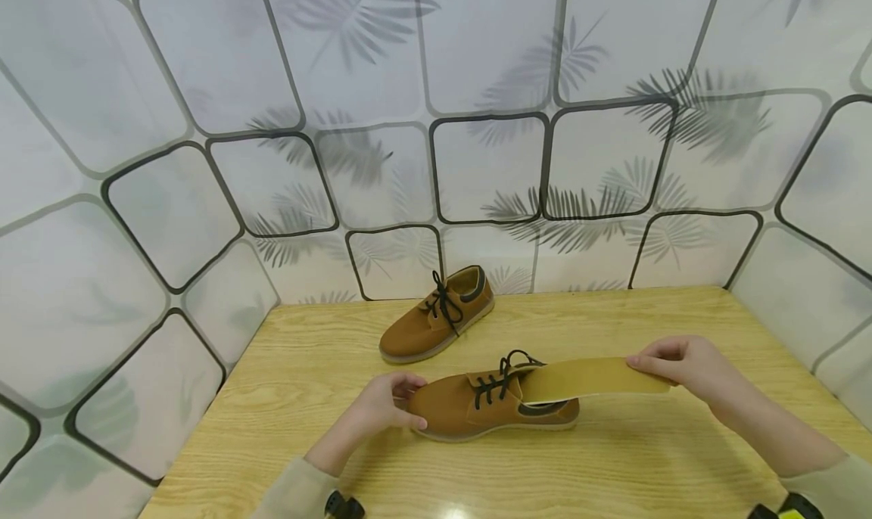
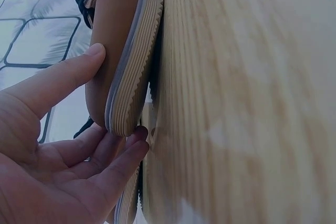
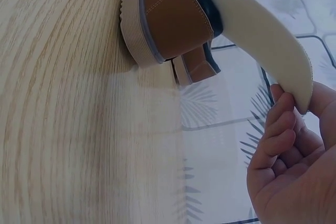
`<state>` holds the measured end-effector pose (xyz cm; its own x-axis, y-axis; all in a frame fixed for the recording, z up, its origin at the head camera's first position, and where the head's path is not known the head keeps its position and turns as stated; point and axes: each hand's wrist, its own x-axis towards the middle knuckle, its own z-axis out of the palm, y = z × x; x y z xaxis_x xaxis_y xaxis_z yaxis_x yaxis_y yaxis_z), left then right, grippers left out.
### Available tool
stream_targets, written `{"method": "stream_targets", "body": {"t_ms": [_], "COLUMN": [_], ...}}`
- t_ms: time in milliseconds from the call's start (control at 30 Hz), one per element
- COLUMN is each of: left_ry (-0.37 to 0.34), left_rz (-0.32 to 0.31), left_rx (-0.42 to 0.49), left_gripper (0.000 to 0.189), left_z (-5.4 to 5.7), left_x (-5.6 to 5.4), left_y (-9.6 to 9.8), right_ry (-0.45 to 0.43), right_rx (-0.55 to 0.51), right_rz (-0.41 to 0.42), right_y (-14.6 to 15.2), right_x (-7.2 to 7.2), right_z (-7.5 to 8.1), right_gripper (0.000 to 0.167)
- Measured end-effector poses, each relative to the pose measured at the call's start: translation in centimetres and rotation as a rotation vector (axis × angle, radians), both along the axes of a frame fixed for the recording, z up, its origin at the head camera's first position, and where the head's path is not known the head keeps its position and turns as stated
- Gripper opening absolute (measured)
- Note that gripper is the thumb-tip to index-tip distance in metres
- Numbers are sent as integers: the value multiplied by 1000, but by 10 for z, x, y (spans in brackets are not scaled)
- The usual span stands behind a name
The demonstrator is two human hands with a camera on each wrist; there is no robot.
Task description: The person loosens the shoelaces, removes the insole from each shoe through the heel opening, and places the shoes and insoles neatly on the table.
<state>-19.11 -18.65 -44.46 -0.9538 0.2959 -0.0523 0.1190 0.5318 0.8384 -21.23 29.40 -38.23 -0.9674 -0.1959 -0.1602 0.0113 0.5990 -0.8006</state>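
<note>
Holding the near shoe (image 1: 450,407) by its toe with left hand (image 1: 384,405), at its nine o'clock; pinching with right hand (image 1: 681,362), toward three, an insole (image 1: 593,378) reaching into the shoe's opening. Facing, farther across the table (image 1: 313,368) toward eleven, a second shoe (image 1: 414,334).

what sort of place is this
Probably a small screened tabletop workspace: a pale yellow wood-grain table, white walling printed with rounded squares and grey leaves on three sides, and a brown laced shoe with a flat yellow insole sticking out.
</note>
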Motion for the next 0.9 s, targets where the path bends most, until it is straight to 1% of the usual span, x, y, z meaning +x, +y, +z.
{"method": "stream_targets", "body": {"t_ms": [233,567,733,900], "left_ry": [-4,-16,-22,-26], "left_rz": [3,1,4,5], "left_rx": [7,12,21,22], "left_gripper": [57,57,56,57], "left_z": [1,2,2,2], "left_x": [1,1,2,2], "left_y": [0,0,0,0], "right_ry": [1,1,-8,2], "right_rx": [-12,7,0,-11], "right_rz": [-12,-12,-21,-14], "right_y": [2,6,8,13], "right_x": [1,3,3,3], "right_z": [1,3,4,2], "right_gripper": [24,28,25,25]}}
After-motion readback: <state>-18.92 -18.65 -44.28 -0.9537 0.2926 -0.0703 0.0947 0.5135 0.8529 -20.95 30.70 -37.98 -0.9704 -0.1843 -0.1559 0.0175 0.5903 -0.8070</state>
